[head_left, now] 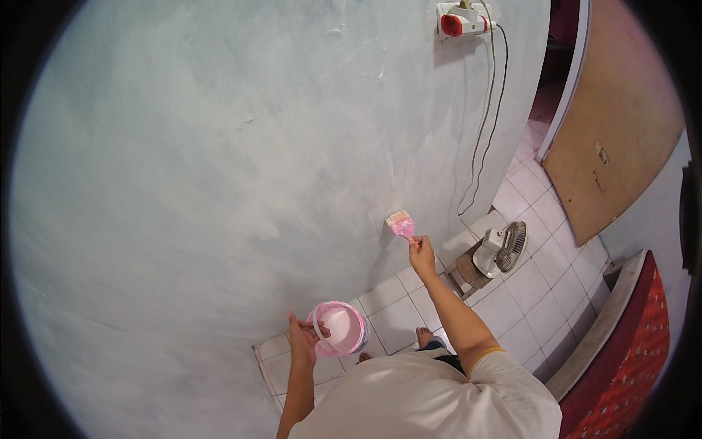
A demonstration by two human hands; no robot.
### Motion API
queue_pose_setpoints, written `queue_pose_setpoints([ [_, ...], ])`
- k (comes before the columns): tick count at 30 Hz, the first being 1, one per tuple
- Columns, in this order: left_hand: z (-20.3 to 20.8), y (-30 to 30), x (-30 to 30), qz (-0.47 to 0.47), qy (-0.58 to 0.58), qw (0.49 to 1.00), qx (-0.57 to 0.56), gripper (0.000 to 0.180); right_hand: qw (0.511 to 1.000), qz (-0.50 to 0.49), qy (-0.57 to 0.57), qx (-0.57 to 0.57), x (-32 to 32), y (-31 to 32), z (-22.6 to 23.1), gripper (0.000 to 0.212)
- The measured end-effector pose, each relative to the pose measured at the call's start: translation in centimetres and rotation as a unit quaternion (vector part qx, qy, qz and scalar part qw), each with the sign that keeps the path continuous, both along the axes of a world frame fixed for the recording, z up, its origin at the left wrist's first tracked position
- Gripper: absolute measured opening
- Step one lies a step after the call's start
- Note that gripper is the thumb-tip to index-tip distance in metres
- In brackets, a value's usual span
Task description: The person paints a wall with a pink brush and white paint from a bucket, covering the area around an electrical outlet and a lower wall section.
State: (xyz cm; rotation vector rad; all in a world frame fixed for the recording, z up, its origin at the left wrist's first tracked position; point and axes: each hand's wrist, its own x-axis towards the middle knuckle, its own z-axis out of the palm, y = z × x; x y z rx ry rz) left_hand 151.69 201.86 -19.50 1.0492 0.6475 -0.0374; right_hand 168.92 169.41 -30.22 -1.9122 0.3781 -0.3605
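My right hand (422, 256) is closed round the handle of a paintbrush (401, 224) smeared with pink. Its pale bristles are at the grey-white wall (307, 168), and whether they press on it is hard to tell. At the lower middle, my left hand (303, 336) has its fingers hooked on the white handle of a paint bucket (362, 333). The bucket has a pink-smeared rim and pale paint inside. Several wet-looking, patchy strokes mark the wall around the brush.
A small fan (499, 249) sits on a low wooden stool (466, 271) by the wall. Cords (485, 139) hang from a socket adapter (464, 23) above. A brown door (621, 110) stands at right, with a red-covered bed or sofa (629, 351) nearer. White tiles (534, 263) cover the floor.
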Motion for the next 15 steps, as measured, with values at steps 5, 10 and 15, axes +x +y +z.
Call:
queue_pose_setpoints([
  [5,-0.5,0.1,-0.2,-0.004,0.007,1.000,0.010,0.054,0.998,0.019,-0.028,-0.047,3.2,0.1,7.5,0.028],
  [10,-0.6,0.0,-0.3,-0.006,0.001,1.000,0.003,0.053,0.983,0.022,-0.153,-0.094,4.9,-0.7,20.6,0.029],
  [15,-0.1,-0.1,-0.4,-0.029,-0.015,0.999,0.007,0.050,0.973,0.083,-0.216,-0.011,3.1,-1.7,33.5,0.025],
])
